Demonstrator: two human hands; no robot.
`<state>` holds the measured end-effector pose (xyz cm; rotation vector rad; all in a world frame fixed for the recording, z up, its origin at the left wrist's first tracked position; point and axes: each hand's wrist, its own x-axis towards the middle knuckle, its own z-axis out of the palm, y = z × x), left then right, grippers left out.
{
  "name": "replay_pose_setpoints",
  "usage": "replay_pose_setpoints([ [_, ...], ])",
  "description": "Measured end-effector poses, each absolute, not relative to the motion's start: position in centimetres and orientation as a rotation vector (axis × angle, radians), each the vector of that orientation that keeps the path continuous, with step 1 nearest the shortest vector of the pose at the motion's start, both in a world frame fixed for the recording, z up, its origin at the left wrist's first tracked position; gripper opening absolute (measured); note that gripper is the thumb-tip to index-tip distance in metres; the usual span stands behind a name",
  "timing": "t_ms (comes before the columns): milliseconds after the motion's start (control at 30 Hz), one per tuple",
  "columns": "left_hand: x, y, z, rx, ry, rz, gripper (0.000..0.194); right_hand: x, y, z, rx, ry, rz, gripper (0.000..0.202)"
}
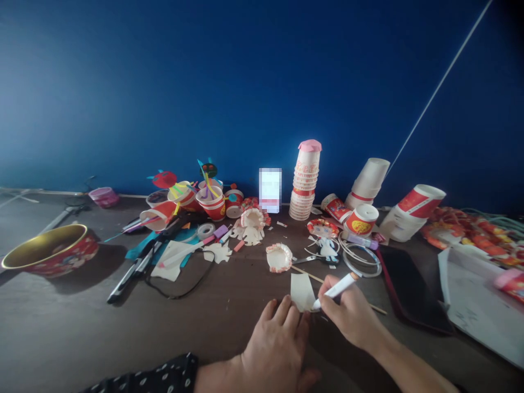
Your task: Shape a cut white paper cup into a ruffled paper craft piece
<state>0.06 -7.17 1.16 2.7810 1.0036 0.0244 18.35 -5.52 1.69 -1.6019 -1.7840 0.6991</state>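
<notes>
Between my fingers and thumb, my right hand (352,312) grips a white marker (336,290) with an orange end. Its lower tip meets the bottom right corner of a small cream piece of paper (302,290). My left hand (275,343) lies flat on the table, fingers stretched forward, the fingertips at the paper's lower edge. Just beyond the paper is a shallow cut cup base (279,258) with a folded rim. A thin wooden stick (308,273) runs behind the paper and under my right hand. Past it sits a white paper cut-out figure (328,249).
A tall stack of paper cups (303,185) stands at the back, with more cups (361,219) rightward. A dark phone (411,286) lies right. On the left are a red bowl (69,261), a black-and-silver tool (130,277) with a cord, and decorated cups (211,203).
</notes>
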Motion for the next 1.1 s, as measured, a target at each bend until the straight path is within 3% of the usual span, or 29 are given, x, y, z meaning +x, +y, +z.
replay_pose_setpoints([
  [1100, 0.0, -7.1, 1.3, 2.768, 0.998, -0.005, 0.074, 18.7, -5.4, 0.8, -1.601, -1.629, 0.766, 0.017],
])
